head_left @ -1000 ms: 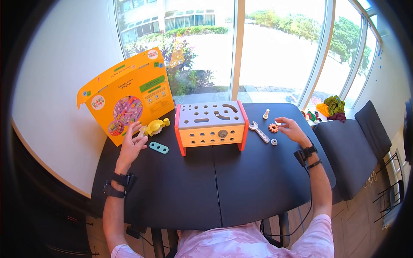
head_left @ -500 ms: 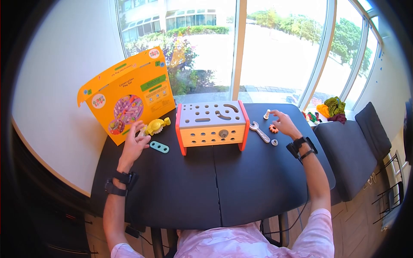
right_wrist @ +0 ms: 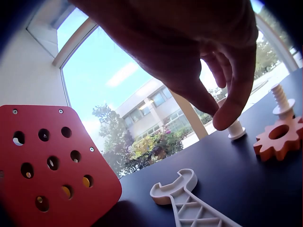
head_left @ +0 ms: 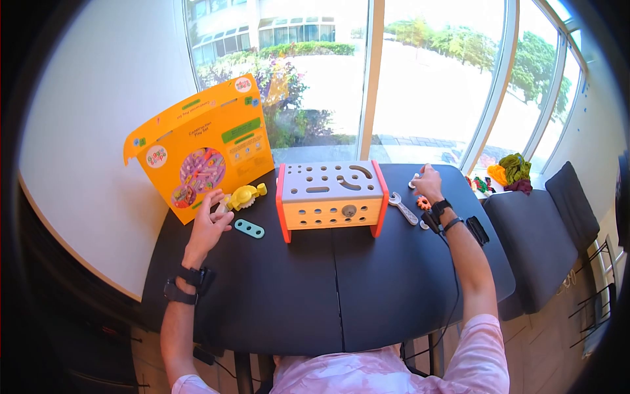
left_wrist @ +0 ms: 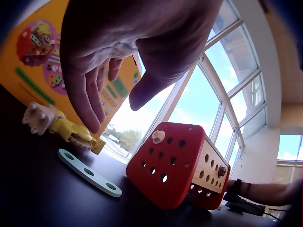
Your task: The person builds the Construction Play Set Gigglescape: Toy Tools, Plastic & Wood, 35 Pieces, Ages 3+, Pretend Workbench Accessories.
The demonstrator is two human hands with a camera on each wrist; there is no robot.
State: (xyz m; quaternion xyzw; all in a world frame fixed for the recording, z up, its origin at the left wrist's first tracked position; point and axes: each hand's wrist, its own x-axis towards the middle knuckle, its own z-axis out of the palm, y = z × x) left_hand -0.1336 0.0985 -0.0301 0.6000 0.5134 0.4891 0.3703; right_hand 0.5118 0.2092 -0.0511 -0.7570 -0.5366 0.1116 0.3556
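Observation:
My right hand [head_left: 428, 184] pinches a white toy bolt [right_wrist: 236, 130] between thumb and forefinger; its round head rests on the tabletop and the fingers hide most of its shaft. Close by lie an orange toy gear [right_wrist: 279, 137], a second white bolt [right_wrist: 281, 100] with its threads up, and a grey toy wrench [head_left: 403, 209]. My left hand [head_left: 209, 222] hovers with relaxed fingers, holding nothing, beside a yellow toy piece [head_left: 245, 197] with a toothed edge. A teal strip [head_left: 249, 228] with three holes lies just right of that hand.
Between the hands stands a toy workbench [head_left: 308, 215] with red ends and a grey holed top. An orange-yellow box [head_left: 243, 157] stands at the back left. Windows line the far edge of the black table [head_left: 289, 295]. A dark padded seat [head_left: 528, 249] is to the right.
My right hand has moved forward and left from above the gear to the white bolt, and its fingers have closed on it. The left hand stays almost in place.

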